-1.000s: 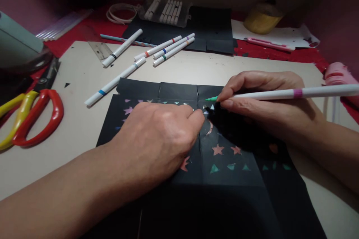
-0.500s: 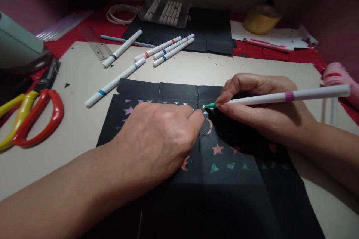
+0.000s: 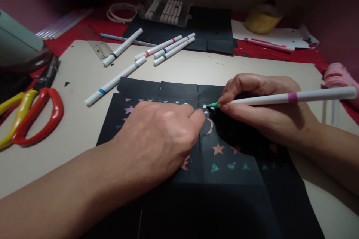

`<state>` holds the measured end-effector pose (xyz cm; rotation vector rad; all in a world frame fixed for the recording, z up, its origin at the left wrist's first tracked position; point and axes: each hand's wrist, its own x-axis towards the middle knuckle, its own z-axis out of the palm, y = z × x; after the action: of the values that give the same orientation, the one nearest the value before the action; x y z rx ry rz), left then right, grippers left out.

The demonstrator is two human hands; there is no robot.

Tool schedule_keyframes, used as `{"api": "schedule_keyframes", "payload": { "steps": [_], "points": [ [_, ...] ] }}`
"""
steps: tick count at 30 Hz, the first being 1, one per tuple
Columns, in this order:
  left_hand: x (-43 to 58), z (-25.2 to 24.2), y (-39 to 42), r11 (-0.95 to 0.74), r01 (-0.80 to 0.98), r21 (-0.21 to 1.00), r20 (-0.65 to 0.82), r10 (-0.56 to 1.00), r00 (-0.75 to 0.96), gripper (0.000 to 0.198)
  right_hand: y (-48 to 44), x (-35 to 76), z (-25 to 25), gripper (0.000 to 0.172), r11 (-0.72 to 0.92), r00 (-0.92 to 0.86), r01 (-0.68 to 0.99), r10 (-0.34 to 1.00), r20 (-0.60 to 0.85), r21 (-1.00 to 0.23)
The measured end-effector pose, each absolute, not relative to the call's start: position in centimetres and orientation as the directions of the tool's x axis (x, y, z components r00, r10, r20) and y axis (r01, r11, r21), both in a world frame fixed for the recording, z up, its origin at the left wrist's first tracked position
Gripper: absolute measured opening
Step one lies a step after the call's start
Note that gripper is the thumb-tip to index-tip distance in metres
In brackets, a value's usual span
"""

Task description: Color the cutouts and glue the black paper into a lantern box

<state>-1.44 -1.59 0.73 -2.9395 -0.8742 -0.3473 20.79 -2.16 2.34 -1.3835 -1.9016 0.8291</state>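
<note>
My right hand (image 3: 260,108) grips a white marker (image 3: 266,100) with a purple band. Its green tip touches a small pale cutout shape near the upper fold of a black sheet of card (image 3: 235,194). My left hand (image 3: 168,130) rests on the card as a closed fist, just left of the tip; its fingertips are hidden underneath. Rows of coloured shapes cover the card: an orange star (image 3: 218,149), a crescent moon (image 3: 209,126), green triangles (image 3: 214,167) and a purple star (image 3: 129,109). Part of the card lies in my right hand's shadow.
Several white markers (image 3: 114,81) lie beyond the card, near a clear ruler (image 3: 99,48). Scissors (image 3: 54,119) with red and yellow handles are at left. Behind stand a marker case (image 3: 183,20), a yellow tape roll (image 3: 262,22) and a pink cutter (image 3: 269,44).
The marker and my right hand have shifted very slightly to the right, with the tip still at the same small shape. My left fist stays in place on the card.
</note>
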Motion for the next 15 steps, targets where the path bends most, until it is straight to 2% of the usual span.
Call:
{"api": "schedule_keyframes", "payload": {
  "steps": [5, 15],
  "points": [
    [-1.37, 0.77, -1.61, -0.835, 0.550, 0.006, 0.224, 0.537, 0.813, 0.026, -2.31, 20.62, 2.39, 0.013, 0.224, -0.239, 0.517, 0.964, 0.112, -0.826],
    [-1.41, 0.82, -1.58, -0.831, 0.556, 0.020, 0.207, 0.547, 0.811, 0.023, -2.18, 20.96, 2.42, 0.011, 0.232, -0.237, 0.580, 0.965, 0.111, -0.781]
  ]
}}
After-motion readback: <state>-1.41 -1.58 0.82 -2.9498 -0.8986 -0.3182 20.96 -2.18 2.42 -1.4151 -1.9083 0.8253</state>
